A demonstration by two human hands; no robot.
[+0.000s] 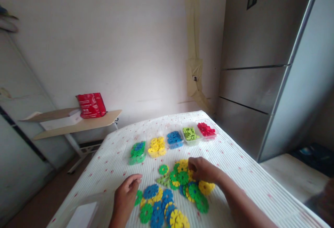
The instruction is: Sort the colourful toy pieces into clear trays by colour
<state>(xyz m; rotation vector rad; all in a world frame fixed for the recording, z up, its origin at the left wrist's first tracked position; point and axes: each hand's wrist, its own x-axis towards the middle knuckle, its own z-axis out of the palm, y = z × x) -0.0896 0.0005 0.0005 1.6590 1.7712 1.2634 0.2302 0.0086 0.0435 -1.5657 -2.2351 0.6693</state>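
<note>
My right hand (203, 169) is closed, its fingertips bent down onto a yellow notched disc (191, 176) at the far side of a built cluster of green, yellow and blue interlocking discs (183, 177). The fingers hide part of that disc. To the left, my left hand (127, 197) hovers over the tablecloth with fingers apart and nothing visible in it. Right beside it lies a second cluster of blue, yellow and green discs (157, 205). Between the clusters sit a loose green disc (163, 169) and a light green spiky piece (163, 180).
Clear tubs stand in a row behind: green (137, 152), yellow (157, 147), blue (175, 139), light green (190, 133) and red pieces (206, 129). A white box (82, 216) lies front left. A grey fridge (257, 61) stands right; a side desk (78, 126) holds a red bag (92, 105).
</note>
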